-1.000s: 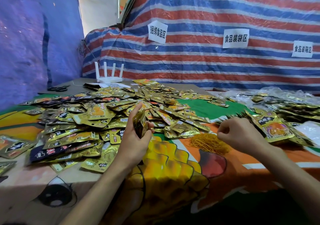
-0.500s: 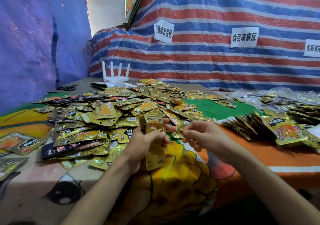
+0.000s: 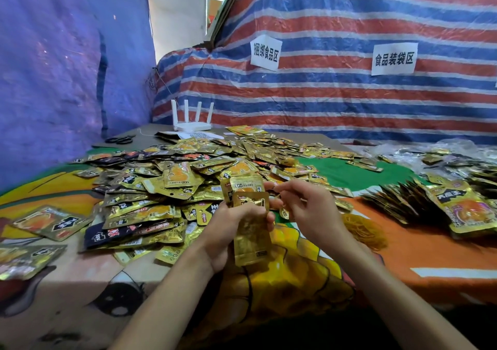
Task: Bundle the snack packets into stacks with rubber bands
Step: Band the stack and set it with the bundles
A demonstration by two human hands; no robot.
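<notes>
left hand (image 3: pixel 228 232) grips a stack of gold snack packets (image 3: pixel 251 244) above the bench (image 3: pixel 430 255); right hand (image 3: pixel 309 209) curls beside them, and i cannot tell whether it pinches anything.

Your left hand (image 3: pixel 228 230) hides much of the packet stack (image 3: pixel 251 244); whether your right fingers (image 3: pixel 285 187) pinch anything is unclear.

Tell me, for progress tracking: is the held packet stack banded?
Not yet: the packet stack in the left hand sits staggered, no band around it.
</notes>
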